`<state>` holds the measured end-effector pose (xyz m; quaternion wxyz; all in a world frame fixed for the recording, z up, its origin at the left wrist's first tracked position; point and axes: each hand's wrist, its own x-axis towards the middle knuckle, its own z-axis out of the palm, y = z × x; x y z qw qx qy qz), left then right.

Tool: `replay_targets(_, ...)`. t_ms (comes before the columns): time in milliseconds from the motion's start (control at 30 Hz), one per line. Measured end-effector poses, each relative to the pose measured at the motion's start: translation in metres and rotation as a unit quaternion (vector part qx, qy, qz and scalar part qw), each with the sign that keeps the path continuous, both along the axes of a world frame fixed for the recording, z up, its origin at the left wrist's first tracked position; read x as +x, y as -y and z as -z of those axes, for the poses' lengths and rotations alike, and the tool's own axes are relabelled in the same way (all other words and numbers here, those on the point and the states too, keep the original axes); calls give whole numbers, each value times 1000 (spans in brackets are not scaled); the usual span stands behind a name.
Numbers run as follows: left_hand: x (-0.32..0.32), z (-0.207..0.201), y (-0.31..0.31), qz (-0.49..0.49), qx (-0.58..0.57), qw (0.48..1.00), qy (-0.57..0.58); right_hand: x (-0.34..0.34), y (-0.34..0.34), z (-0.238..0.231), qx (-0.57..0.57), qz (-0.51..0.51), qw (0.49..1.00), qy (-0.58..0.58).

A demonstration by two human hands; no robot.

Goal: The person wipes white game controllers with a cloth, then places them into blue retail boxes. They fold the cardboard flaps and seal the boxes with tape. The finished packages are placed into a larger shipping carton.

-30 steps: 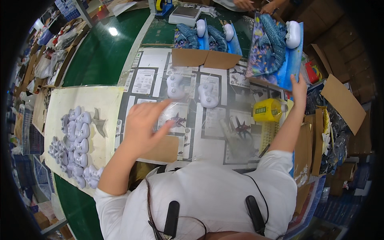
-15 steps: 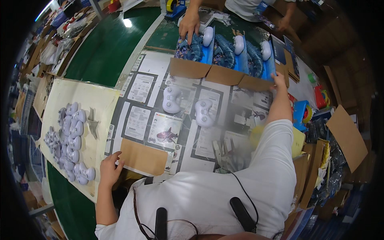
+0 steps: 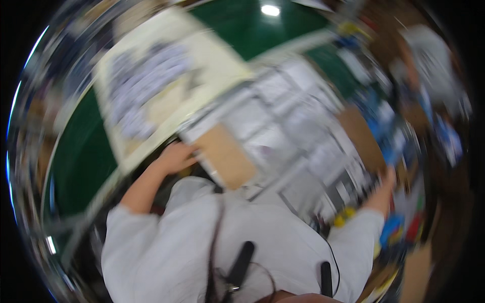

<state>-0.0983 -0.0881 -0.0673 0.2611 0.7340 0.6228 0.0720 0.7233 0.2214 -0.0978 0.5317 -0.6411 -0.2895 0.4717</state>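
Motion blur softens everything. The left hand [image 3: 177,157] is at the near edge of the table [image 3: 237,33], by the left corner of a flat piece of tan cardboard [image 3: 226,157]; its fingers are loosely bent, two tips slightly apart, and I cannot tell whether they pinch the card or only lie beside it. The right hand [image 3: 386,183] is at the table's right edge, near the lower corner of a brown cardboard flap [image 3: 360,139] — too smeared to tell whether its fingers are spread, pressed together or pinching. The flap fronts a group of blue packaging boxes [image 3: 385,121] standing along that right edge. Printed sheets [image 3: 252,119] cover the middle of the table. On the table's left part lies a cream board [image 3: 214,45], bearing a cluster of pale lilac game controllers [image 3: 144,83]. A yellow bottle [image 3: 345,216] shows just beside the right forearm, with a blue tape dispenser [image 3: 391,231] on the forearm's other side. Beyond the boxes is a co-worker [image 3: 429,63] in a pale shirt.
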Motion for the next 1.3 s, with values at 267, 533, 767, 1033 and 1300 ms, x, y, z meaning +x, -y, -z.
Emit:
replay_targets(267, -50, -8, 106, -283, 123, 951, -7, -183, 32, -38, 188, 382, 882, 201)
replay_targets(533, -166, 29, 107, -471, 194, 837, -198, -492, 200, -16, 244, -185, 900, 310)
replay_targets(767, -256, 35, 20, -430, 144, 865, -215, -554, 274, -8, 206, -249, 865, 384)
replay_targets(1033, -202, 19, -1, -304, -103, 917, -237, -542, 332, -3, 101, -125, 866, 474)
replay_targets(1300, -189, 5, -10, -244, 38, 965, -84, -410, 396, 5, -43, 243, 843, 478)
